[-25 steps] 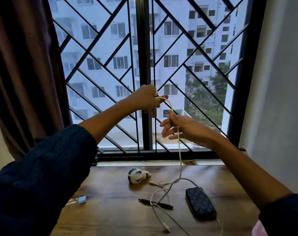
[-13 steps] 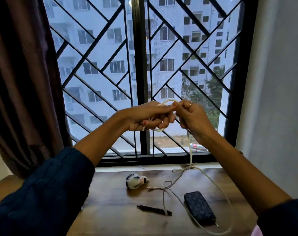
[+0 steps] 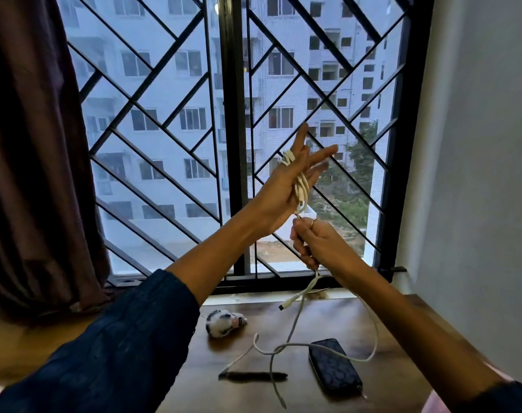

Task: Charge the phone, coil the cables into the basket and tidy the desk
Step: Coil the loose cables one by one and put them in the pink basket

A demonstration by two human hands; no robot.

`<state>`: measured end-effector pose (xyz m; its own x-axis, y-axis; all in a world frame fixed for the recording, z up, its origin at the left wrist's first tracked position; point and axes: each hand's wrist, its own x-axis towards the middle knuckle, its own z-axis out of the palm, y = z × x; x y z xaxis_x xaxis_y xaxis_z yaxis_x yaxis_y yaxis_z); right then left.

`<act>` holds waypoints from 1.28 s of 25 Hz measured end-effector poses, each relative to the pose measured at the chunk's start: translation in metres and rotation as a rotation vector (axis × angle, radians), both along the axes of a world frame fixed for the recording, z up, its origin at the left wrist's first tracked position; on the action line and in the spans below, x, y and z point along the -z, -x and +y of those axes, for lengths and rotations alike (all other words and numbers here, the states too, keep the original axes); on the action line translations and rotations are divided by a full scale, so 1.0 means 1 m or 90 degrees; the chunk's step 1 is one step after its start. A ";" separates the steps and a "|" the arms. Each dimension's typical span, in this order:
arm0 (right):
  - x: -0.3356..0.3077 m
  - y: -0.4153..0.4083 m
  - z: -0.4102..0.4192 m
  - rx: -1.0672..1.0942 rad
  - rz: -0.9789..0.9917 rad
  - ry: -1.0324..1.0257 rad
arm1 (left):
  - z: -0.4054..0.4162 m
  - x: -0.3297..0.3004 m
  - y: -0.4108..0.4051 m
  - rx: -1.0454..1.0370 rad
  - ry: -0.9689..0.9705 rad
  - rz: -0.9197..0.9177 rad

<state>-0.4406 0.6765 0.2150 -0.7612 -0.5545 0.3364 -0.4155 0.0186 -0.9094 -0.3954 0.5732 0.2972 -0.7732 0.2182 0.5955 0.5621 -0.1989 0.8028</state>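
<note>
A white cable (image 3: 302, 187) is wound in several loops around my left hand (image 3: 286, 189), which is raised in front of the window with its fingers spread. Just below it, my right hand (image 3: 316, 245) is closed on the same cable. The loose rest of the cable (image 3: 295, 323) hangs down to the wooden desk (image 3: 283, 391), and one plug end (image 3: 285, 305) dangles above it. A dark patterned phone (image 3: 334, 366) lies on the desk to the right, with a cable crossing it. No basket is in view.
A black pen (image 3: 253, 376) lies left of the phone. A small black-and-white plush toy (image 3: 224, 321) sits near the window sill. A barred window fills the back, a dark curtain (image 3: 30, 144) hangs at left, and a white wall stands at right.
My hands were together at chest height with a first loop; now my left hand is raised and spread with several loops around it, and my right hand has dropped below it along the cable.
</note>
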 end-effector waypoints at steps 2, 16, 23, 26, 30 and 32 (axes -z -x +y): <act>0.002 0.002 0.005 -0.004 0.028 -0.041 | -0.009 0.008 0.008 -0.209 0.291 0.127; -0.029 0.006 0.033 -0.068 0.045 -0.241 | -0.061 0.023 0.034 -0.495 1.144 0.660; -0.006 0.009 0.062 -0.079 -0.051 -0.218 | -0.066 -0.003 0.018 -0.576 1.028 0.664; 0.004 0.006 0.065 -0.054 -0.055 -0.174 | -0.067 0.004 0.014 -0.607 0.997 0.540; -0.009 0.001 0.060 0.034 0.062 -0.175 | -0.060 0.019 0.005 -0.529 0.978 0.323; -0.019 -0.005 0.057 0.081 0.183 -0.235 | -0.060 0.022 0.003 -0.541 0.986 0.272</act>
<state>-0.4357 0.7334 0.2345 -0.7359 -0.5845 0.3417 -0.6223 0.3852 -0.6815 -0.3984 0.5134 0.2755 -0.8228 0.3775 0.4249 0.2955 0.9227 -0.2477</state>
